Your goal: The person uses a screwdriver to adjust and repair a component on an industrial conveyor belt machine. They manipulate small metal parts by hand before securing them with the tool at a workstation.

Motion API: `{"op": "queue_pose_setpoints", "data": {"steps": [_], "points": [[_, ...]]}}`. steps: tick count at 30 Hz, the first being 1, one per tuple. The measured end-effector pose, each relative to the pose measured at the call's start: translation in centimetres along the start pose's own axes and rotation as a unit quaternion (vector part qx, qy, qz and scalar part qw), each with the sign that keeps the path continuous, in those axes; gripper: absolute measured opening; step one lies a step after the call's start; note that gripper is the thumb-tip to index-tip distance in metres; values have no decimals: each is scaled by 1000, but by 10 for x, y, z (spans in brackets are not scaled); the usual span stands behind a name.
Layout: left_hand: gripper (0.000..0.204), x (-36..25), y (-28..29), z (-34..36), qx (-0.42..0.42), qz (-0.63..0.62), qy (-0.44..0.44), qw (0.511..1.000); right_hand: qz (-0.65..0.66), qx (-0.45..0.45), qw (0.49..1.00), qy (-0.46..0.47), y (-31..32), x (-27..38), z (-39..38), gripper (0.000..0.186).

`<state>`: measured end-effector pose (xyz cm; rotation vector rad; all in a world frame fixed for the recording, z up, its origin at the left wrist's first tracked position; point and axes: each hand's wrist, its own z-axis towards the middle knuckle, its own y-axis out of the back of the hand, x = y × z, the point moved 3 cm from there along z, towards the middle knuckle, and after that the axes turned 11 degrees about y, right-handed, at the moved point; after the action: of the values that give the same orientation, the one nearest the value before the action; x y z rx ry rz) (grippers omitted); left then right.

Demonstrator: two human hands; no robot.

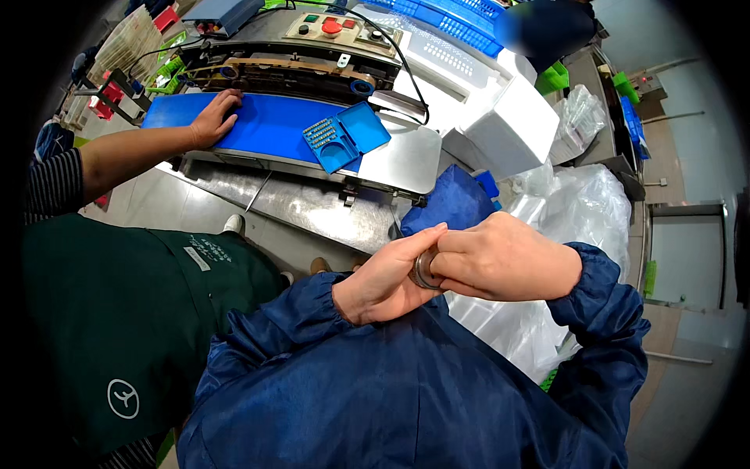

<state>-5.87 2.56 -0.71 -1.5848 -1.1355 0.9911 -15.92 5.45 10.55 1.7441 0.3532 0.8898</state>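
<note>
Low in front of my body, my left hand (pixel 383 281) cradles a small round metal piece (pixel 424 273), its fingers mostly hidden behind my right hand. My right hand (pixel 492 258) is curled over that piece, gripping it against the left. Beyond them, an open small blue case (pixel 330 152) with rows of small metal blocks and a round recess lies on the machine's blue conveyor belt (pixel 266 125) and steel end plate (pixel 398 162). A dark blue bag (pixel 449 195) sits just past my hands.
At left, a co-worker in a green apron (pixel 156 305) rests one hand (pixel 211 121) on the belt. The sealing machine has a control panel (pixel 320 30). White foam boxes (pixel 512 129), blue crates (pixel 445 23) and clear plastic sheeting (pixel 586 219) stand right and behind; another person (pixel 555 31) is top right.
</note>
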Motion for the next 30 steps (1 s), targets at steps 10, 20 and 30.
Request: {"op": "queue_pose_setpoints", "data": {"steps": [10,20,30], "points": [[35,-1,-1,-2,29,-7,-21,999,130,-87,983,-100,9,-9,-11,19],[31,-4,-4,-4,-10,-91,-18,996,253,-269,886,-282,1,-30,-33,21],[29,-9,0,-7,19,-68,-35,997,466,-321,786,-250,9,-9,-33,45]]}}
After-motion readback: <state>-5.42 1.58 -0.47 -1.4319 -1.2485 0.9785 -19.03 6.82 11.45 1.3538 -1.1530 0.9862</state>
